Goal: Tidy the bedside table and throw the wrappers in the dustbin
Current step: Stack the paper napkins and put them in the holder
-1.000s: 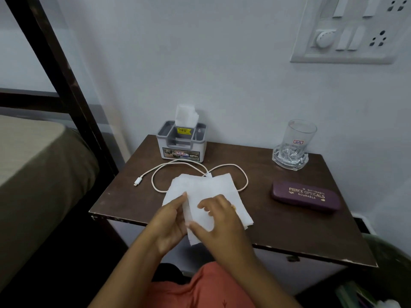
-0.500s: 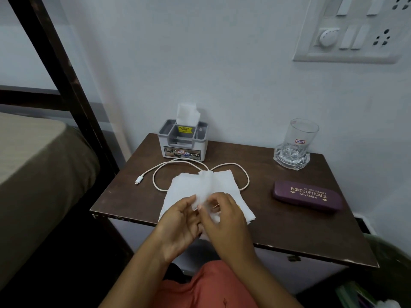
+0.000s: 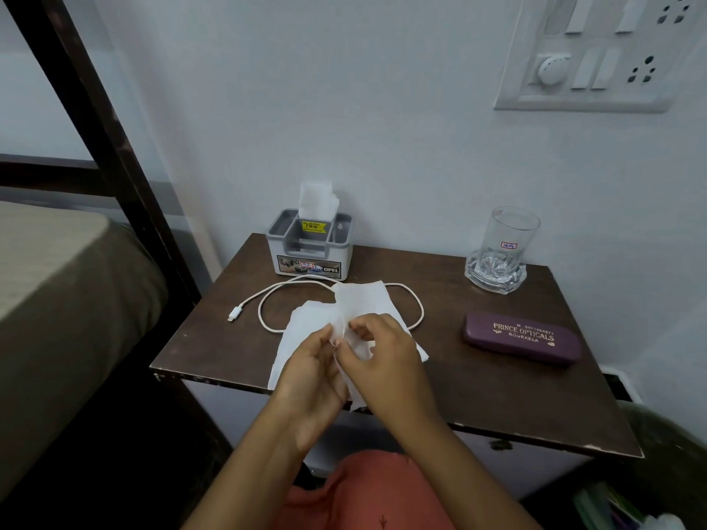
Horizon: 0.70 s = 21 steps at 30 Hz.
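Both hands meet at frame centre: left hand (image 3: 311, 371) and right hand (image 3: 377, 350) pinching white tissue sheets (image 3: 363, 300), lifted off bedside table (image 3: 478, 392); sheets extend upward, away from grip.

Tissue (image 3: 365, 300): lay flat on the table (image 3: 497, 399) a second ago; now gathered at its middle into a raised fold, with the far edge lifted.
Left hand (image 3: 310, 376), right hand (image 3: 386, 357): earlier spread on the sheet; now drawn together, fingertips pinching the fold.
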Motion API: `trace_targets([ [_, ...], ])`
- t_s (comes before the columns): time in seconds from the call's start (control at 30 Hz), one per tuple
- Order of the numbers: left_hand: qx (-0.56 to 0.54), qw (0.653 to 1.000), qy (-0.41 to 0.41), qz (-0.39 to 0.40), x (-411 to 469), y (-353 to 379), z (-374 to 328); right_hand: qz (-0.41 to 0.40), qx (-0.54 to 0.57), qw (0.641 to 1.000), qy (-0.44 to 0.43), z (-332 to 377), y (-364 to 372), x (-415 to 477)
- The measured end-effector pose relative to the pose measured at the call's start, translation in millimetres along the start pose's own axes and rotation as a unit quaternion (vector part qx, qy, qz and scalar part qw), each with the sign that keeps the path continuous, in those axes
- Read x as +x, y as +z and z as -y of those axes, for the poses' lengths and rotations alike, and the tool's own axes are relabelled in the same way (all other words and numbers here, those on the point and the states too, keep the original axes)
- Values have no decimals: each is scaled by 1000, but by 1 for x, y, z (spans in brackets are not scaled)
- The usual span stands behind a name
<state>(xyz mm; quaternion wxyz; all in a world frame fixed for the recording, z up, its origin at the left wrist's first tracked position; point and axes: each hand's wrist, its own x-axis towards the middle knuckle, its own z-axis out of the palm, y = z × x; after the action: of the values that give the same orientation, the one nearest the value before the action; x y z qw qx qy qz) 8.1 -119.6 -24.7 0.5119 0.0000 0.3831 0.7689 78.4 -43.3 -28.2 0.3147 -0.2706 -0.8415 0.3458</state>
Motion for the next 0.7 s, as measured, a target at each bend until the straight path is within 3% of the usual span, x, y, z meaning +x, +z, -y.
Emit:
trace_targets([
  [0.33, -43, 997, -3, -60, 0, 5, 4, -12, -166, 985, -53, 8, -12, 3],
  [0.53, -33, 997, -11, -69, -2, 5, 5, -15, -317, 932, -176, 25, -9, -5],
  [0.7, -55, 997, -3, -54, -3, 1, 7, 22, -359, 914, -187, 25, 3, -13],
])
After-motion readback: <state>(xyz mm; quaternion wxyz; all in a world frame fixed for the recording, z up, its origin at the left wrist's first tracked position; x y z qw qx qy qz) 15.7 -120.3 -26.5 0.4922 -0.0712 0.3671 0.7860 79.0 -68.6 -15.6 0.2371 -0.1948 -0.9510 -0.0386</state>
